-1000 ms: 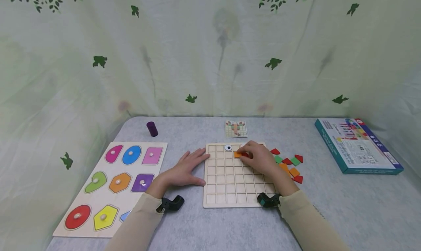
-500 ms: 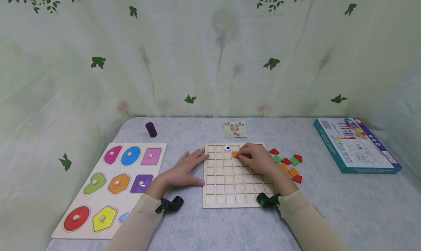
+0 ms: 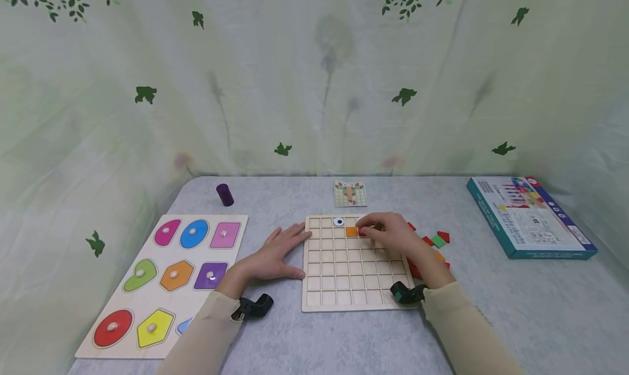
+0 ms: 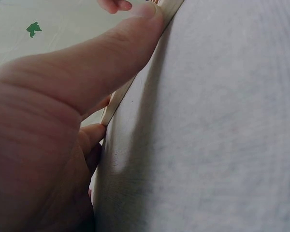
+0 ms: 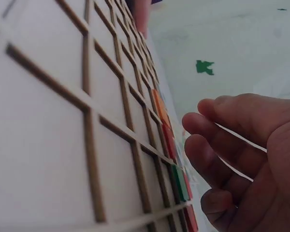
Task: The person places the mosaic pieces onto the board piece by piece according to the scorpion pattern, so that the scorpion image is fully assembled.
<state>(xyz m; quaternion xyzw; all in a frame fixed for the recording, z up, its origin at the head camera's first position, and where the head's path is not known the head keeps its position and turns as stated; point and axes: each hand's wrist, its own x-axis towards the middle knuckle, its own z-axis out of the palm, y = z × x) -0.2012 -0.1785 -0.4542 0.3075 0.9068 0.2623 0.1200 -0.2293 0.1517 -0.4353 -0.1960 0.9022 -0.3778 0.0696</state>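
My left hand rests with outspread fingers against the left edge of a wooden grid board; its thumb touches the board's rim. At the board's top row sits a white eye piece. Below it to the right lies an orange square tile, with a red tile beside it, partly covered by my right hand. In the right wrist view, that hand's loosely bent fingers are apart from the board and hold nothing. A green tile also lies in the grid there.
Loose red, green and orange tiles lie right of the board, partly behind my right forearm. A pattern card lies beyond the board. A knobbed shape puzzle and purple cylinder are left; a box is far right.
My right hand has let go of the red tile and shifted slightly right, uncovering more of the orange tile. Its forearm covers more loose tiles. The left hand stays on the board's edge.
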